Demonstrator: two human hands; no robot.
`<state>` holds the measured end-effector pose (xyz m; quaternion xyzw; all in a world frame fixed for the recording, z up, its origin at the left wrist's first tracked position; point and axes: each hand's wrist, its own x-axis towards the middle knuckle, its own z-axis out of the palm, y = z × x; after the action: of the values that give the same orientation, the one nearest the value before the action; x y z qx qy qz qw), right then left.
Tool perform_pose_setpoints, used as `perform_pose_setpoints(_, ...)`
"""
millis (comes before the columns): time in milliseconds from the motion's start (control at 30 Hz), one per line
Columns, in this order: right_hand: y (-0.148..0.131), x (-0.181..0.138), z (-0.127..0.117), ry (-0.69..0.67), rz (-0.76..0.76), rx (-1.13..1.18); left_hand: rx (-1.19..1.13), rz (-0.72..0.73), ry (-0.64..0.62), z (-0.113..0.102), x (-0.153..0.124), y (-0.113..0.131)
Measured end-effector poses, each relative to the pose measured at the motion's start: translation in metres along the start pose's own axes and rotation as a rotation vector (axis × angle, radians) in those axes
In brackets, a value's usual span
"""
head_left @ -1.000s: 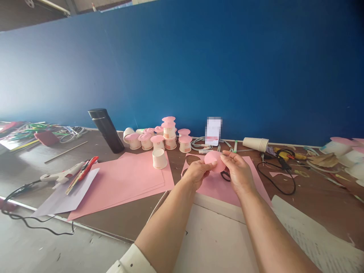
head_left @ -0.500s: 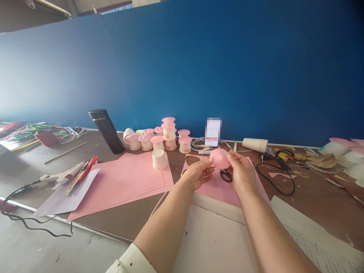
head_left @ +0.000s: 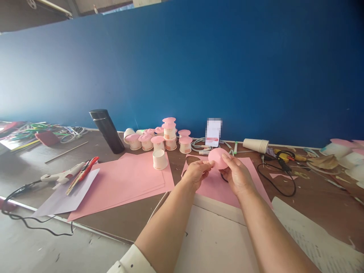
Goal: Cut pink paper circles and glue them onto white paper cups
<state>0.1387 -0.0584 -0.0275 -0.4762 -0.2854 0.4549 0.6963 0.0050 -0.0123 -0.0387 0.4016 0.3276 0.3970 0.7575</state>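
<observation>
Both of my hands hold a round pink paper disc [head_left: 217, 157] above a cut pink sheet [head_left: 224, 185] on the brown table [head_left: 127, 216]. My left hand [head_left: 197, 173] pinches the disc's left edge. My right hand [head_left: 237, 174] grips its right side with thumb on top, fingers closed. Black scissors lie on the sheet just under my right hand, mostly hidden. A single white paper cup [head_left: 159, 159] stands upside down on a stack of pink paper sheets [head_left: 122, 182] to the left.
Several small cups with pink lids [head_left: 162, 137] cluster by the blue wall, beside a black flask [head_left: 106, 131]. A glue gun [head_left: 61, 176] and red cutter lie left. A stack of cups [head_left: 256, 144], cables [head_left: 280, 172] and tools lie right. A phone [head_left: 213, 132] leans on the wall.
The disc moved right and up, then came back lower and flatter toward me. My right hand shifted in over the scissors, now covering them.
</observation>
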Motion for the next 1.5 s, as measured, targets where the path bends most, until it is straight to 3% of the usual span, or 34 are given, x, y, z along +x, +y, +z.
perform_pose_setpoints(133,0.0,0.0,0.0,0.019,0.017,0.064,0.033,-0.03,-0.02,0.0,-0.001,0.0)
perform_pose_setpoints(300,0.001,0.004,-0.001,0.159,0.024,0.125,-0.005,-0.149,-0.056,0.001,-0.004,0.004)
perform_pose_setpoints(400,0.0,0.004,-0.001,0.155,0.037,0.116,-0.04,-0.185,-0.04,0.002,-0.004,0.004)
perform_pose_setpoints(733,0.01,0.004,-0.003,0.113,-0.031,-0.195,-0.043,-0.133,-0.044,0.004,-0.005,0.001)
perform_pose_setpoints(1000,0.009,0.0,0.001,0.052,0.01,-0.067,-0.035,-0.095,-0.05,0.005,-0.005,0.001)
perform_pose_setpoints(1300,0.002,0.005,-0.001,0.247,0.011,-0.007,-0.073,-0.206,-0.008,0.001,-0.005,0.008)
perform_pose_setpoints(1500,0.005,0.005,-0.003,0.198,0.018,-0.087,-0.007,-0.183,0.006,0.003,-0.005,0.005)
